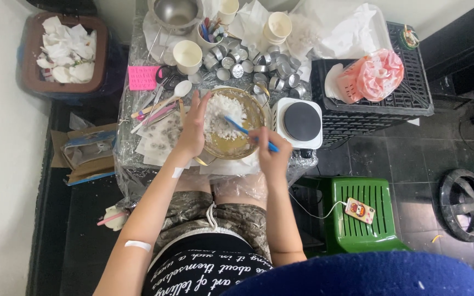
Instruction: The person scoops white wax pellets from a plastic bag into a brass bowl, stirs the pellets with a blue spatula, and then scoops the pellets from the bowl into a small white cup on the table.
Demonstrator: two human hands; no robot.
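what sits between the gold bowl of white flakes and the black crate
In the head view, a white square hot plate with a round black top lies between the gold bowl of white flakes and the black plastic crate.

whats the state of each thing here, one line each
bowl: holds white flakes, steadied at its left rim by the left hand
blue stick: gripped by the right hand, tip in the flakes
hot plate: bare, nothing on it
bin: full of crumpled white paper
phone: cable plugged in
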